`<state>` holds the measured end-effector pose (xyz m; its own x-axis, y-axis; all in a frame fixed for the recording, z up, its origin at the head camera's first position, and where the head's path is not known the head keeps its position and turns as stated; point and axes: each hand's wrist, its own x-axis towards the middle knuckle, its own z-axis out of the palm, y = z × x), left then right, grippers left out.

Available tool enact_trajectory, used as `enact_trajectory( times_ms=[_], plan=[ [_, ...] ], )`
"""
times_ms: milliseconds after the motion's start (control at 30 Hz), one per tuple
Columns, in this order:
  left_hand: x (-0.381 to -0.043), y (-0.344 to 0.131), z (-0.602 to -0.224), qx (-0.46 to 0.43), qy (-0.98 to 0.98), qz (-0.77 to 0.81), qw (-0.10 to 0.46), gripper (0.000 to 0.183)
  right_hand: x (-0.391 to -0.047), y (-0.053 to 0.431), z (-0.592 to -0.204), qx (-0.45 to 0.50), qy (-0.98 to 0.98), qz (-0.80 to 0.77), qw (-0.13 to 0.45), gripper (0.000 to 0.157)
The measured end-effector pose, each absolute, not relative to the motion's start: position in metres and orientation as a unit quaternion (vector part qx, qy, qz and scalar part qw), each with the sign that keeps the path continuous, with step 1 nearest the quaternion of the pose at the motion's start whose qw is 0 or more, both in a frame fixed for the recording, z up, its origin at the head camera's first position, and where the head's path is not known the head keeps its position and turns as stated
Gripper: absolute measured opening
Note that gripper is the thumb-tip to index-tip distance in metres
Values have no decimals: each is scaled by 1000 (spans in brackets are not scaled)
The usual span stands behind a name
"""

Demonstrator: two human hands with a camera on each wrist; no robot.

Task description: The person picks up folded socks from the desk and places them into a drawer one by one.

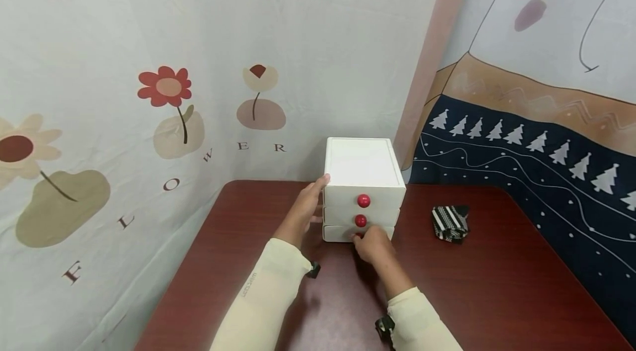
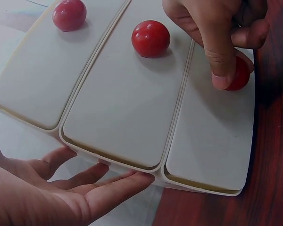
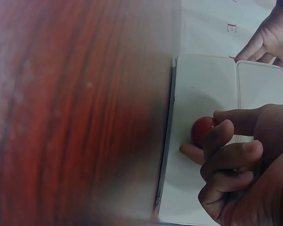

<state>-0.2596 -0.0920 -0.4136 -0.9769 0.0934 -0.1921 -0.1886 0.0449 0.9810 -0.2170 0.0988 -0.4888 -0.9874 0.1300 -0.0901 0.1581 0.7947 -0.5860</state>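
A small white drawer cabinet (image 1: 364, 163) stands on the table, its three drawers stacked and each fitted with a round red knob. My right hand (image 1: 376, 246) pinches the bottom drawer's knob (image 2: 239, 75) between thumb and finger. That drawer's front (image 3: 203, 94) looks level with the others. Against the cabinet's left side rests my left hand (image 1: 303, 208), its fingers (image 2: 118, 186) extended along the wall. The middle knob (image 1: 360, 221) and top knob (image 1: 364, 201) are untouched.
A folded black-and-white striped cloth item (image 1: 450, 223), perhaps socks, lies on the reddish-brown table (image 1: 477, 296) to the right of the cabinet. Behind the table hangs a pale printed backdrop (image 1: 318, 36), with a dark tree-patterned cloth (image 1: 497, 169) at the right.
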Motion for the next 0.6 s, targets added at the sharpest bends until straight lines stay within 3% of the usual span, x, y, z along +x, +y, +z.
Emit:
enact_trajectory(
  times_ms=[600],
  plan=[
    [-261,-91,-416,-43,725,681,93,92,-221,103,-516,74,958,-276,21,41]
  ],
)
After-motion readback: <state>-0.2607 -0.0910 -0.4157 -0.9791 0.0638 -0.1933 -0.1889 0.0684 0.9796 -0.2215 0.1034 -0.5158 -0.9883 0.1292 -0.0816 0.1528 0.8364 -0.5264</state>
